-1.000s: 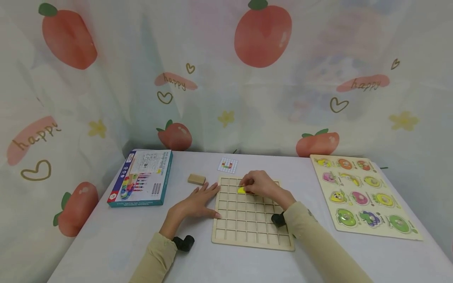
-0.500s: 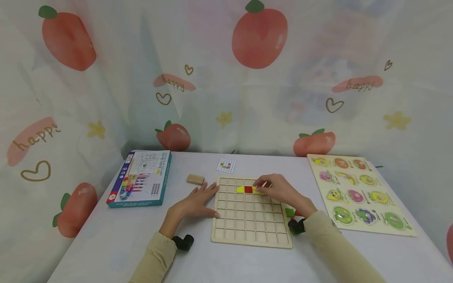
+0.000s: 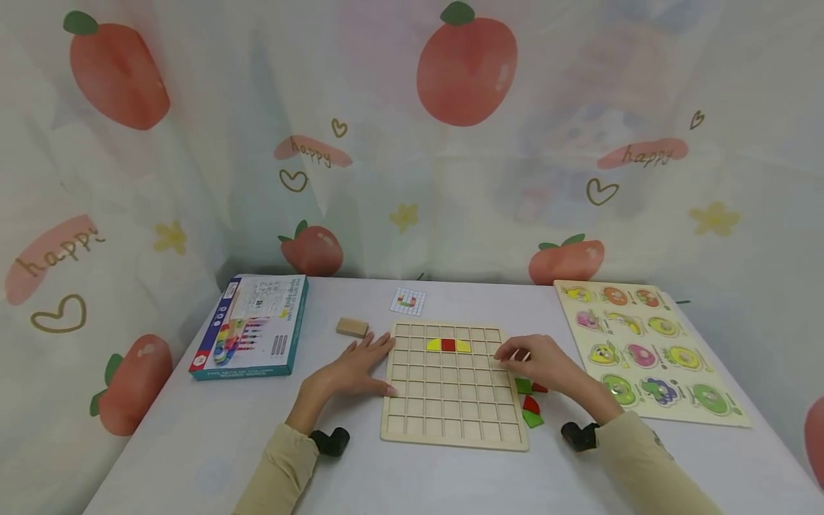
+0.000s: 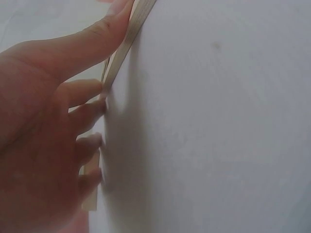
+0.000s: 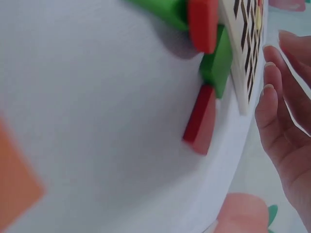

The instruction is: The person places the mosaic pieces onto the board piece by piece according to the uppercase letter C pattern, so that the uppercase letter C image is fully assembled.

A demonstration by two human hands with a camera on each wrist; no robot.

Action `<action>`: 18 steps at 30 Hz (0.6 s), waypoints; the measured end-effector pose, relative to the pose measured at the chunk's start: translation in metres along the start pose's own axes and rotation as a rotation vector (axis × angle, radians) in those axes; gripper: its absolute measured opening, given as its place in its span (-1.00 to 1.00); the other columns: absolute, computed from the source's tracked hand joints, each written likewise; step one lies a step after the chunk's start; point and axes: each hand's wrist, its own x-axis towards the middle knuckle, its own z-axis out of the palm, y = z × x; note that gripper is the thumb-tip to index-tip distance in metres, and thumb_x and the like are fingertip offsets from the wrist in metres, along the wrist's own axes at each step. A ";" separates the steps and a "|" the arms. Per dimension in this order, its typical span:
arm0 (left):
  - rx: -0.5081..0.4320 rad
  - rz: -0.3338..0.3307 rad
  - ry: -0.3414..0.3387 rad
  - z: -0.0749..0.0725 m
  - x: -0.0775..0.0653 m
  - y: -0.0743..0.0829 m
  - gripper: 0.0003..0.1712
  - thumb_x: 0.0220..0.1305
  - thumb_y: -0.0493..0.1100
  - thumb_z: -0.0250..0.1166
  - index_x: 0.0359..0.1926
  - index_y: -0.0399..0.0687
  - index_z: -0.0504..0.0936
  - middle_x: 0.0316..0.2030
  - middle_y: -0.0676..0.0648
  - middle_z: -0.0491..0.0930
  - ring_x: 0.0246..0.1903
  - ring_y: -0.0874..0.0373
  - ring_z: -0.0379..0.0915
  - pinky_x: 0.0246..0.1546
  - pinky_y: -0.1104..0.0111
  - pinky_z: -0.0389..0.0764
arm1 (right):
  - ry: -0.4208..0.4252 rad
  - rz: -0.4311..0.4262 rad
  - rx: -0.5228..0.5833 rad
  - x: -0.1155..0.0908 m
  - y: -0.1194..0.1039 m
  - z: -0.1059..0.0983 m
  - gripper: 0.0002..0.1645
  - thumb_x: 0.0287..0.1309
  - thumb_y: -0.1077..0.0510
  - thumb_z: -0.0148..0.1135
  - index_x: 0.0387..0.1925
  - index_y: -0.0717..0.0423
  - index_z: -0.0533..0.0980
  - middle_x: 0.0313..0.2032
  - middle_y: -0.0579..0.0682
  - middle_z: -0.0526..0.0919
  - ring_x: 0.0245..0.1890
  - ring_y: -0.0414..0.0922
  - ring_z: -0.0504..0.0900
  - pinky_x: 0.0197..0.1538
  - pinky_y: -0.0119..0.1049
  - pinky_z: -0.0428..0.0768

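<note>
A wooden grid board [image 3: 455, 415] lies on the white table. In one of its upper rows, a red square [image 3: 448, 345] sits between two yellow quarter-round pieces [image 3: 434, 346]. My left hand [image 3: 350, 372] rests at the board's left edge, its fingers and thumb spread along the side. Over the board's right edge hovers my right hand [image 3: 541, 363], fingers loosely bent and nothing between them. Just below it, beside the board, lie green pieces [image 3: 523, 386] and red pieces [image 3: 531, 405]. The right wrist view shows a thick red block [image 5: 200, 121] touching a green block [image 5: 217, 63].
Behind the board lies a small pattern card [image 3: 408, 301]. A plain wooden block [image 3: 352, 327] is near my left fingertips. At the left is a flat toy box [image 3: 257, 325]; at the right, a fruit puzzle board [image 3: 653, 340]. A printed curtain [image 3: 373, 86] hangs behind the table.
My right hand let go of the right yellow piece and moved right and toward me, off the row. The row's pieces and the loose pieces came into view. My left hand stayed put.
</note>
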 end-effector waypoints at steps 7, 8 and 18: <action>0.011 0.001 0.006 0.005 0.003 -0.005 0.15 0.24 0.20 0.45 0.65 0.00 0.03 0.66 -0.03 -0.10 0.65 -0.09 -0.41 0.63 -0.05 -0.28 | -0.029 0.051 0.035 -0.018 0.015 -0.005 -0.85 0.25 0.14 0.41 -0.16 0.07 0.72 -0.35 -0.14 0.67 -0.35 -0.18 0.53 -0.39 -0.40 0.55; 0.009 0.005 0.008 0.005 0.003 -0.005 0.14 0.24 0.19 0.45 0.64 -0.02 0.04 0.65 -0.05 -0.08 0.65 -0.10 -0.40 0.63 -0.06 -0.27 | -0.039 0.054 0.038 -0.020 0.017 -0.006 -0.84 0.25 0.14 0.41 -0.15 0.07 0.71 -0.36 -0.14 0.66 -0.35 -0.18 0.53 -0.38 -0.40 0.56; 0.002 -0.023 -0.003 -0.001 -0.001 0.003 0.14 0.22 0.19 0.47 0.64 -0.01 0.07 0.65 -0.03 -0.06 0.65 -0.10 -0.39 0.64 -0.04 -0.26 | -0.103 0.026 0.024 -0.031 0.024 -0.010 -0.76 0.10 0.16 0.53 -0.18 0.12 0.70 -0.33 -0.15 0.67 -0.36 -0.23 0.50 -0.27 -0.42 0.56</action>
